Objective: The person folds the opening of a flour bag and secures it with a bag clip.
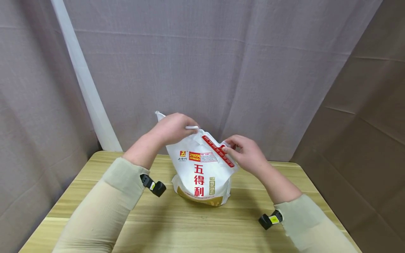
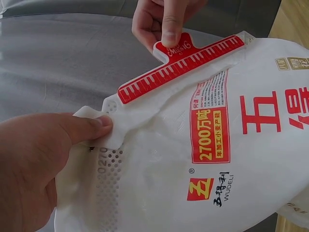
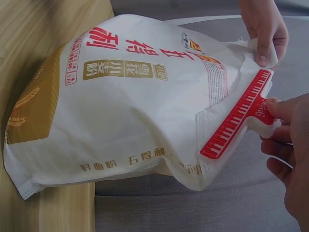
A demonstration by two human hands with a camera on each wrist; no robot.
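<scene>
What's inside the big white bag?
The white bag looks full, but its contents are hidden. The red clip sits across its top, pinched by the right hand; the left hand holds one corner.

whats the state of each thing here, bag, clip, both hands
flour bag: upright on the wooden table, top folded over, mouth closed
red sealing clip: clamped along the bag's folded top edge
left hand: pinches the top corner of the bag
right hand: pinches the clip's handle
</scene>
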